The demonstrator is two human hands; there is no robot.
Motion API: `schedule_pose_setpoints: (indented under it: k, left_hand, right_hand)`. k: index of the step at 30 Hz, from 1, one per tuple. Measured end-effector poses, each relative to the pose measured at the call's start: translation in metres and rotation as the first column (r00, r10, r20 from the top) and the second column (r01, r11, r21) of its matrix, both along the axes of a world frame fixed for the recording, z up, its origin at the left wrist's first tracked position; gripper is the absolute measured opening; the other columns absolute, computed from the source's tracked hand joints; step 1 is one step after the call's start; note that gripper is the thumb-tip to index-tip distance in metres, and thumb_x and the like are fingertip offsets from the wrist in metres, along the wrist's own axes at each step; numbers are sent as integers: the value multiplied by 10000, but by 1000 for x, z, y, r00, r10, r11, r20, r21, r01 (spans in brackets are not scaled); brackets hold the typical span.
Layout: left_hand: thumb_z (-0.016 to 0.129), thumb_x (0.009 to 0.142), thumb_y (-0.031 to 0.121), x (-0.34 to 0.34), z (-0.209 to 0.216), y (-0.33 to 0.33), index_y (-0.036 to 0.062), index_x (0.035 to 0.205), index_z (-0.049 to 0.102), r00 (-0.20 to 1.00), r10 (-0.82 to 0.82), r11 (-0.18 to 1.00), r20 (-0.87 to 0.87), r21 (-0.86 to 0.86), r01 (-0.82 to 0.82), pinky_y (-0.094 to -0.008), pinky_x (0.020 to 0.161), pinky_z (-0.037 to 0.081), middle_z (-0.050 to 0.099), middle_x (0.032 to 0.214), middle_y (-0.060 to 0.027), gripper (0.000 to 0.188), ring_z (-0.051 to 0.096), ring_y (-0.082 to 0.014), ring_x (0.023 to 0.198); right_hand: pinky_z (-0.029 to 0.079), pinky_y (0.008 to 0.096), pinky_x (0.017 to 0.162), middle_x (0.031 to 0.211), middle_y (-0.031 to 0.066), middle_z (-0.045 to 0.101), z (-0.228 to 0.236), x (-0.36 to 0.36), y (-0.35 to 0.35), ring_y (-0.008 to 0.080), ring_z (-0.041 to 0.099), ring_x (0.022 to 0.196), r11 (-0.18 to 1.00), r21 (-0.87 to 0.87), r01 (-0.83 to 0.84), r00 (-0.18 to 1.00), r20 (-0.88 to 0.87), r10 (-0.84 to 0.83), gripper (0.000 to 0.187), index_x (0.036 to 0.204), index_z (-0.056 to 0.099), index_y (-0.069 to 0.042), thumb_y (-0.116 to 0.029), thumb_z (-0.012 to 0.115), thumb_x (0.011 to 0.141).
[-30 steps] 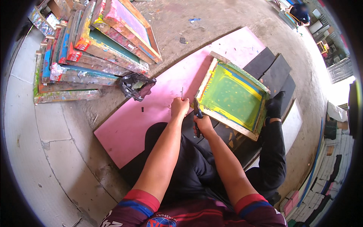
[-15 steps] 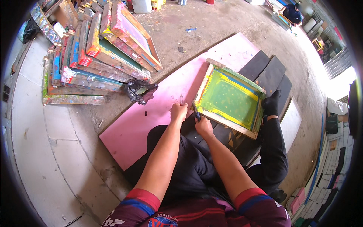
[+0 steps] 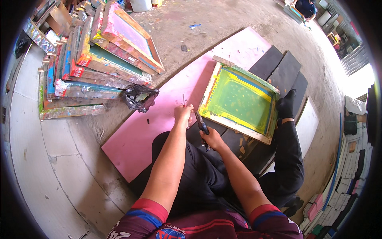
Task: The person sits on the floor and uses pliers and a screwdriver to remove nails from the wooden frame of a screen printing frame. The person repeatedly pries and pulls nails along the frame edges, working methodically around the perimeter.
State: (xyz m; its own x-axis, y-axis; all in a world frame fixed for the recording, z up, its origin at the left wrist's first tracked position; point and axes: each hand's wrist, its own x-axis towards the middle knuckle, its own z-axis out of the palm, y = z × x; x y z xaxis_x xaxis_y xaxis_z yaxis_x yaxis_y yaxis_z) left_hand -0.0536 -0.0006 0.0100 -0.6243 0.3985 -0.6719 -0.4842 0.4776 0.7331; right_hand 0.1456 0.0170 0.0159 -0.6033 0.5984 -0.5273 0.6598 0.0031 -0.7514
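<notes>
My left hand is closed around a thin, pale, pointed rod that sticks up past the fingers; its kind is too small to tell. Close on its right, my right hand grips black-handled pliers, jaws pointing away from me and handles apart. A wooden screen-printing frame lies just beyond, its green mesh smeared with yellow paint. Neither hand touches the frame. Under the hands is a pink board, partly covered by my legs.
Stacked paint-stained frames lean at the left, with a crumpled black plastic bag by them. Dark boards lie beneath the frame, near my socked foot. Another person sits far right. Wood scraps lie near the frame.
The pliers' handles have spread apart in my right hand. Both hands sit slightly further left in the view, and the view itself has shifted a little.
</notes>
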Motion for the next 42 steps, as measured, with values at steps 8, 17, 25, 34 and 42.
schedule_pose_setpoints:
  k: [8, 17, 25, 34, 42]
  left_hand:
    - [741, 886, 348, 13, -8, 3, -4, 1129, 724, 731, -321, 947, -603, -229, 227, -462, 938, 538, 751, 1071, -198, 428, 703, -381, 1073]
    - [750, 885, 357, 34, 8, 3, 52, 1124, 737, 564, -616, 786, -550, -383, 486, -485, 867, 560, 754, 1031, -200, 387, 723, -378, 998]
    - [781, 860, 325, 44, 16, -6, 25, 1082, 736, 507, -714, 699, -483, -458, 549, -493, 839, 562, 749, 1002, -219, 376, 725, -391, 963]
    - [802, 880, 303, 46, 25, -19, 38, 838, 650, 641, -711, 703, -289, -263, 661, -344, 411, 468, 583, 582, -50, 308, 578, -156, 446]
    - [823, 862, 266, 79, 38, -28, 40, 783, 596, 654, -742, 668, -147, -249, 701, -341, 411, 434, 542, 589, -32, 330, 535, -146, 452]
  right_hand:
    - [530, 493, 847, 942, 239, 713, 18, 30, 2, 403, 713, 957, 979, 104, 175, 983, 30, -179, 474, 1229, 603, -30, -403, 668, 943]
    - [493, 528, 968, 1297, 244, 557, 23, 87, 5, 465, 581, 1207, 857, 471, 208, 958, 77, -275, 545, 1310, 524, -39, -288, 756, 884]
    - [501, 582, 909, 1336, 249, 515, -3, 98, 22, 513, 600, 1122, 807, 523, 273, 954, -37, -299, 476, 1265, 480, -15, -268, 706, 931]
    - [491, 563, 905, 1293, 206, 542, 4, 101, 32, 479, 609, 1111, 840, 480, 254, 936, 98, -339, 364, 1177, 526, -63, -293, 687, 945]
    - [501, 561, 914, 1275, 199, 537, -10, 128, 29, 474, 608, 1110, 817, 503, 284, 916, 109, -386, 386, 1189, 552, -57, -326, 680, 943]
